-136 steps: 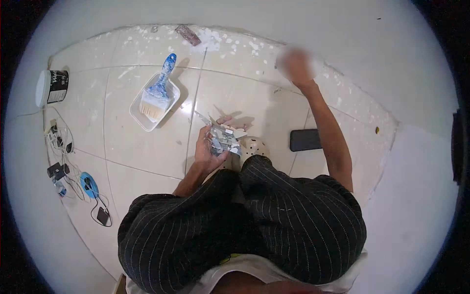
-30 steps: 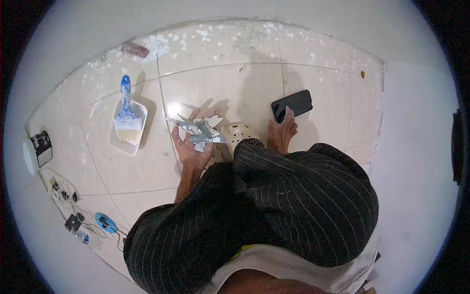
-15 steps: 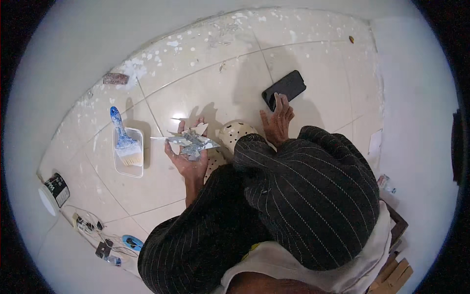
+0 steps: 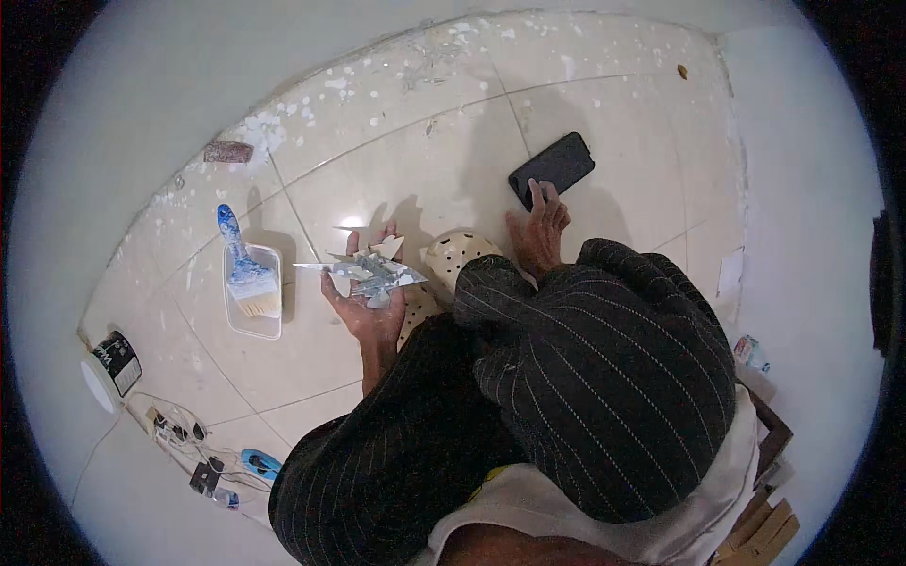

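My left hand [image 4: 370,321] lies palm up, cradling a loose pile of grey and white paint flakes [image 4: 379,273]. Thin, pointed pieces stick out past my fingers. My right hand [image 4: 540,236] is low over the floor at the near edge of a black phone [image 4: 559,165], one finger stretched onto it and the others partly bent. Nothing is gripped in that hand. To the left stands a white plastic tub [image 4: 255,330], where a paintbrush [image 4: 247,264] with a paint-smeared blue handle leans, bristles down.
Paint spots speckle the tiled floor [image 4: 377,170] along the far wall. A brownish block [image 4: 228,152] lies by that wall. At left are a black-and-white container [image 4: 115,368], tangled cables [image 4: 184,424] and a blue roll-like item [image 4: 260,463]. A plastic bottle [image 4: 751,353] lies at right.
The view has shifted slightly. My left hand still cradles the flakes, and my right finger remains on the phone.
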